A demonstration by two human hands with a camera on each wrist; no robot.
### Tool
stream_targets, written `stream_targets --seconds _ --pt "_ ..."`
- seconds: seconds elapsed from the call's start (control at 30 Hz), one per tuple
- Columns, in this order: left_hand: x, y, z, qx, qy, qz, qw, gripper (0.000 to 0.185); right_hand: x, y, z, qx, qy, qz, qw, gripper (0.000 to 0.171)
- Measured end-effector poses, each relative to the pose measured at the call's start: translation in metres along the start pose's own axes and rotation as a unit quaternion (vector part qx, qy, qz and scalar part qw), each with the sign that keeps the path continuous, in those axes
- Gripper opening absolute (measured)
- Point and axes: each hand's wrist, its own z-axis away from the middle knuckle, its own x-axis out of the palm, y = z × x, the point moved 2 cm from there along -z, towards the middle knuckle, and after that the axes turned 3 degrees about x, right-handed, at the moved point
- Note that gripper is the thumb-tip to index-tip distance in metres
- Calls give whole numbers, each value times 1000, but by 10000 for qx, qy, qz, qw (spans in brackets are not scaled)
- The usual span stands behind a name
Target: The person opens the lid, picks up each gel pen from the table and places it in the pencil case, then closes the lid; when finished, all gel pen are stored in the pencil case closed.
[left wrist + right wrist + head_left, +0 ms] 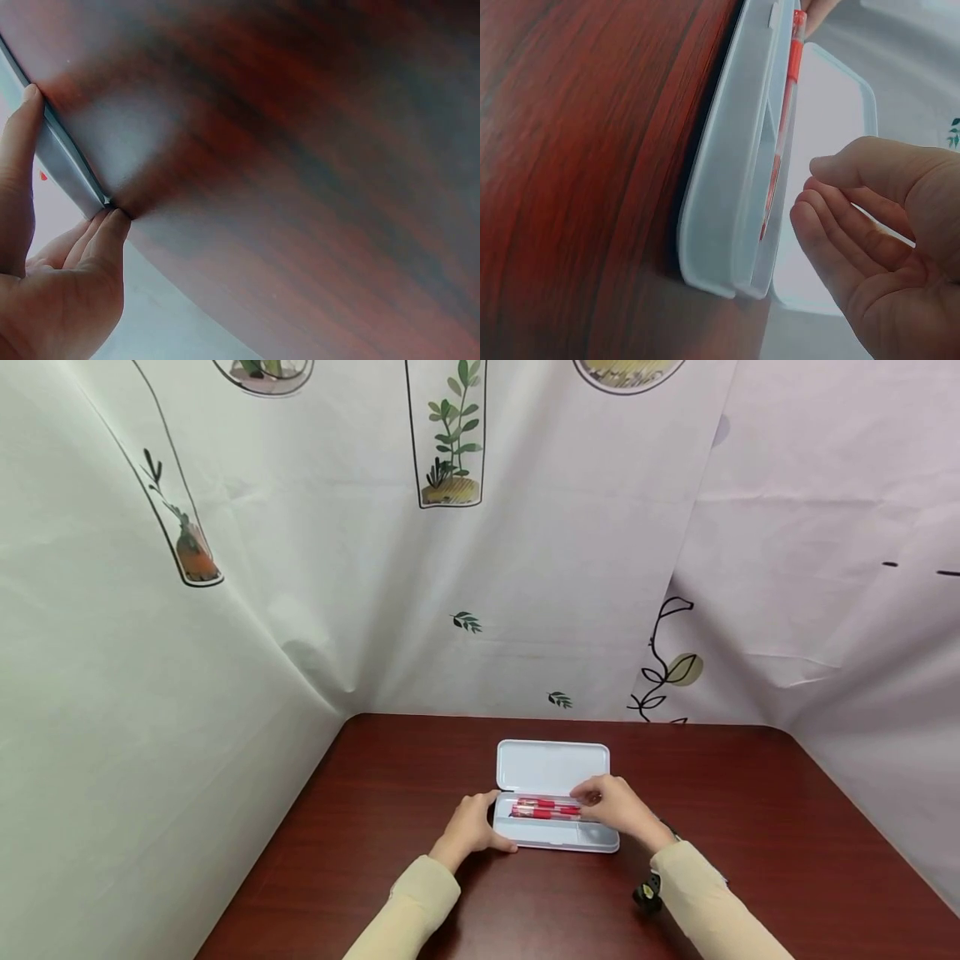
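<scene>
A pale pencil case (pixel 536 832) lies on the table, its lid (pixel 551 765) raised at the back. Inside, red pens (pixel 546 814) lie lengthwise in the rear part; one pen (pixel 793 67) shows along the case wall in the right wrist view. My left hand (pixel 470 827) grips the case's left end, thumb at the front corner and fingers at the hinge side. Over the right end of the pens is my right hand (pixel 617 803). Its fingers (pixel 832 232) bend loosely toward the thumb, with nothing between them in the right wrist view.
The dark red-brown wooden table (pixel 405 760) meets a white cloth backdrop (pixel 555 568) printed with plants, behind and at both sides. A small black object with a yellow mark (pixel 647 893) shows beside my right forearm.
</scene>
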Motion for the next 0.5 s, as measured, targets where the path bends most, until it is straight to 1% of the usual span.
stream_targets --seconds 0.3,0.5 --pt "2 -1 -1 70 25 -12 10000 84 -9 15 10 287 73 -30 9996 20" --pt "2 -2 -2 36 19 -5 10000 86 -16 25 15 289 102 -76 9995 19"
